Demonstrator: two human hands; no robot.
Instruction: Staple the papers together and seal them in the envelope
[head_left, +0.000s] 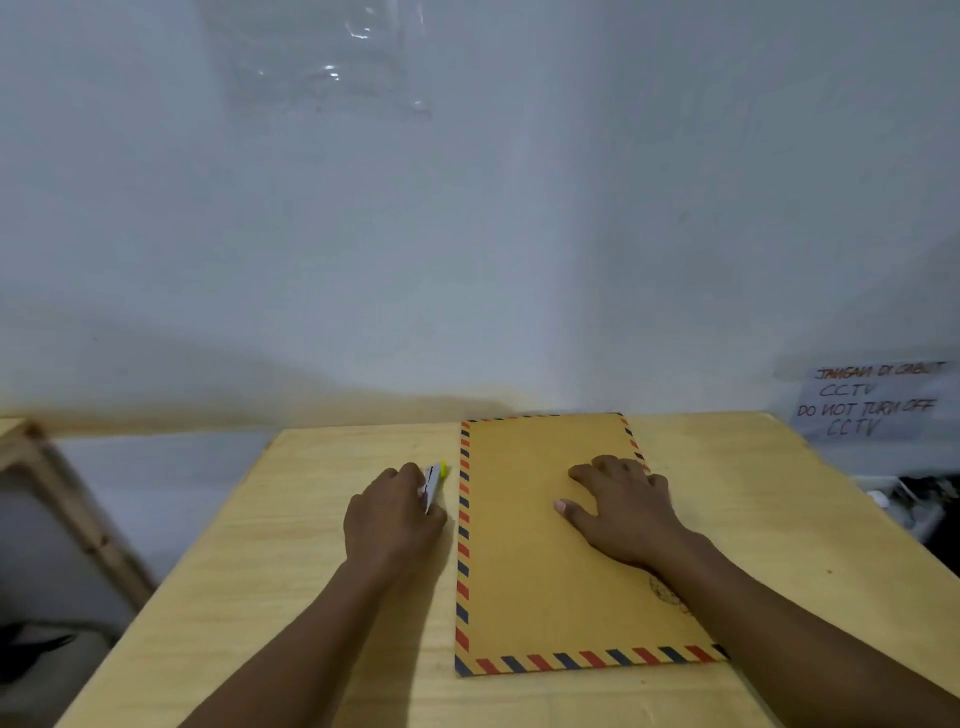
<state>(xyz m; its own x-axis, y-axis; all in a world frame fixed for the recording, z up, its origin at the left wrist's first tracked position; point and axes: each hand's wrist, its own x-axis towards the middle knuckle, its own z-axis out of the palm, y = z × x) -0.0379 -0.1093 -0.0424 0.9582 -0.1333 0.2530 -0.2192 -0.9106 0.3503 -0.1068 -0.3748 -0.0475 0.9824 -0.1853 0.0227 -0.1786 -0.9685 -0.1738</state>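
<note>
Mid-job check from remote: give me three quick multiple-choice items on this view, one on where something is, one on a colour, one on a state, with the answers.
1. Where does the right hand rest?
A. flat on the envelope
B. on the bare table, left of the envelope
C. on the wall notice

2. What colours are the stripes along the edge of the envelope?
A. green and white
B. red and dark blue
C. all black

3. What is the left hand doing?
A. lying open and empty
B. closed in a grip on a small white and yellow object
C. lifting the envelope

Answers:
1 A, the palm and spread fingers lie on the brown face.
2 B, red and dark blue dashes alternate round the border.
3 B, the small white and yellow object pokes out past the curled fingers, just left of the envelope on the table.
</note>
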